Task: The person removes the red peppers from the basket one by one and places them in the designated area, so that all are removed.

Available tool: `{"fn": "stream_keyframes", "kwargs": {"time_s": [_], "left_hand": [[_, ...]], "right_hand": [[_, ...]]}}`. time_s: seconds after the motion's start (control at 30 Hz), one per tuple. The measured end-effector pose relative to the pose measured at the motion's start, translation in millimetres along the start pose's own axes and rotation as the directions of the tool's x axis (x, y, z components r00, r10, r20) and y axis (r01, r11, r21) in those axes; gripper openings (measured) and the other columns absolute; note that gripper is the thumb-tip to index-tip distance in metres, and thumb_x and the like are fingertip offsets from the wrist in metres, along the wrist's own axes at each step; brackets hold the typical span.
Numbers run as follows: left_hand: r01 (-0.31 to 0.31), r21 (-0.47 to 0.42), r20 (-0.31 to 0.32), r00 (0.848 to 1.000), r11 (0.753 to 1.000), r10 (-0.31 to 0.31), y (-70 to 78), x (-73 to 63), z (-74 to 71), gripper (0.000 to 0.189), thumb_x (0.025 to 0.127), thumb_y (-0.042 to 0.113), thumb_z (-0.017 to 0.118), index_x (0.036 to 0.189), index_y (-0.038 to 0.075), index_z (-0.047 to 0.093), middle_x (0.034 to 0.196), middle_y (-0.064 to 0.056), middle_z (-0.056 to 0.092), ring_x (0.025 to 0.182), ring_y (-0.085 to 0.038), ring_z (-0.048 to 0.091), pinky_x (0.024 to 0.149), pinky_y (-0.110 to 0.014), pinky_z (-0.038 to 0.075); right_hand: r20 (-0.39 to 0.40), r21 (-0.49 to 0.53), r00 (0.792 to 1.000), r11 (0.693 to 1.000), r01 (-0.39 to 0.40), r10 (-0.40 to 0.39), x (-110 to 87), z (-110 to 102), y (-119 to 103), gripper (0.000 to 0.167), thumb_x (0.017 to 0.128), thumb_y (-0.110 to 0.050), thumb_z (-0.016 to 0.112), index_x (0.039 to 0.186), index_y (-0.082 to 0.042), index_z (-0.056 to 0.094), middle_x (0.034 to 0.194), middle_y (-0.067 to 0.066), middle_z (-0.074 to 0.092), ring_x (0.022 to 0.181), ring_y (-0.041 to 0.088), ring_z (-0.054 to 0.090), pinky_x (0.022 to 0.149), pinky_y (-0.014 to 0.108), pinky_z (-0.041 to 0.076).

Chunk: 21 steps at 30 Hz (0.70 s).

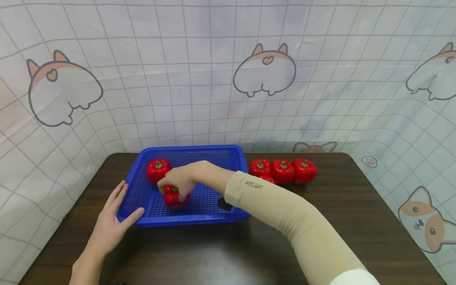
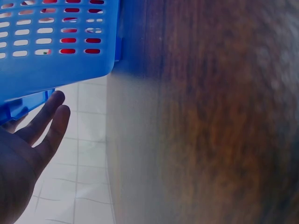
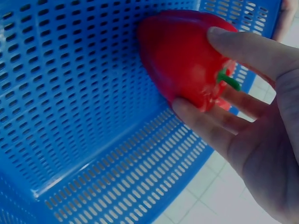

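In the head view my right hand point(image 1: 181, 180) reaches over a blue plastic basket point(image 1: 199, 220) and grips a red bell pepper point(image 1: 174, 202) near its front left. The right wrist view shows thumb and fingers around that pepper, its green stem toward the palm. Behind it, in the back left corner of the basket, sits another red bell pepper point(image 1: 158, 170). My left hand point(image 1: 112, 221) rests against the basket's left rim, thumb and fingers spread apart. The left wrist view shows that hand's fingers point(image 2: 58, 123) beside the slotted basket wall point(image 2: 56, 65).
Right of the basket, several red bell peppers point(image 1: 282, 171) stand close together on the dark wooden table point(image 1: 342, 213); the sleeved right arm partly covers one. A small black patch point(image 1: 224, 204) shows inside the basket. A tiled-pattern cloth point(image 1: 199, 99) surrounds the table's back and sides.
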State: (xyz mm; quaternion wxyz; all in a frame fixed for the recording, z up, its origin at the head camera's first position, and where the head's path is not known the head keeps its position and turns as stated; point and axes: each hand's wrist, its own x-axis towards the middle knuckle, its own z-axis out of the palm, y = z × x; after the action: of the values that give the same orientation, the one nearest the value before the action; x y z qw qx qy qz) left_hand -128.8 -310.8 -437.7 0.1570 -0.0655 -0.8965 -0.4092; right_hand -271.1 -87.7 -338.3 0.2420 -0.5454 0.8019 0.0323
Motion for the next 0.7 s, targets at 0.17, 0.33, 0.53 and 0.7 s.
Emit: {"fn": "stream_keyframes", "kwargs": {"time_s": [0.17,0.33,0.53,0.7], "left_hand": [[0.007,0.006,0.006,1.000,1.000,-0.007,-1.2,0.1,0.4,0.087,0.094,0.028,0.074,0.164,0.011,0.025,0.170,-0.011,0.018,0.148,-0.052,0.022,0.107,-0.078,0.022],[0.014,0.009,0.012,1.000,1.000,-0.014,-2.1,-0.3,1.0,0.087,0.095,0.029,0.074,0.164,0.012,0.024,0.170,-0.010,0.017,0.148,-0.052,0.021,0.107,-0.078,0.022],[0.014,0.006,0.018,1.000,1.000,-0.014,-2.4,-1.3,1.9,0.087,0.095,0.028,0.074,0.164,0.011,0.023,0.170,-0.010,0.016,0.148,-0.053,0.021,0.107,-0.078,0.021],[0.003,0.006,0.011,1.000,1.000,-0.003,-1.8,-0.5,1.5,0.087,0.095,0.027,0.074,0.164,0.010,0.024,0.170,-0.007,0.016,0.149,-0.051,0.020,0.109,-0.076,0.021]], "right_hand": [[-0.030,-0.007,1.000,1.000,0.001,-0.001,-2.1,4.2,-0.6,0.053,0.088,-0.018,0.082,0.134,-0.024,0.056,0.126,-0.006,0.057,0.114,0.009,0.048,0.087,0.021,0.051],[-0.031,-0.041,0.999,0.999,-0.011,0.010,-4.6,6.5,-1.2,0.055,0.087,-0.019,0.083,0.135,-0.026,0.057,0.130,-0.005,0.055,0.117,0.009,0.046,0.088,0.022,0.052],[-0.027,-0.029,1.000,1.000,-0.011,0.010,-15.8,9.2,6.4,0.053,0.089,-0.015,0.081,0.137,-0.024,0.058,0.139,-0.003,0.052,0.121,0.012,0.046,0.090,0.024,0.052],[-0.040,-0.025,0.999,1.000,-0.002,0.001,-29.4,6.3,12.5,0.052,0.090,-0.015,0.081,0.137,-0.023,0.059,0.137,-0.003,0.053,0.126,0.013,0.046,0.090,0.026,0.052]]}}
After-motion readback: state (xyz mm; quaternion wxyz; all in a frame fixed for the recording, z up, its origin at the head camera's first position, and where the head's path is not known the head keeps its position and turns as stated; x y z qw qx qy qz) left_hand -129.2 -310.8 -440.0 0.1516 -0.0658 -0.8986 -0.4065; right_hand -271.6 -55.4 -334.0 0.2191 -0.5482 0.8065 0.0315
